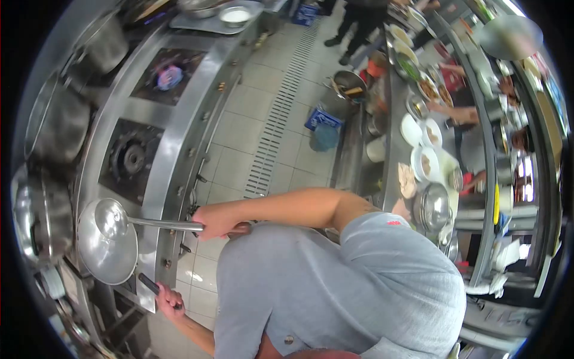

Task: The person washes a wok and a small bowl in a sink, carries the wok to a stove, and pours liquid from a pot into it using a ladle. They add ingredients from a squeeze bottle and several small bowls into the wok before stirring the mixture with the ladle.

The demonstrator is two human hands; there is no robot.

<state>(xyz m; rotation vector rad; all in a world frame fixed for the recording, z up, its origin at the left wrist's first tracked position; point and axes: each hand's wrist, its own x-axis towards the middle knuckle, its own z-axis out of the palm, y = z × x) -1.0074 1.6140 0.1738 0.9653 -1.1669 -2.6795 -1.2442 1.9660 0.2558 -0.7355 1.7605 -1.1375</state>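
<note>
My left hand (170, 301) is wrapped round the black handle (149, 283) of a metal wok (109, 263). The wok is over the near end of the stove, its inside shiny and bare. In my right hand (218, 221) is the long metal handle of a ladle (112, 219). The ladle's round bowl overlaps the wok's upper edge in this view.
The steel stove (174, 149) has an unlit burner (131, 155) and a burner with a flame (169, 78). Large pots (57, 122) line its back. Behind me, a counter holds plates (425, 163) and a lidded pan (433, 206). People stand beyond the counter and up the aisle.
</note>
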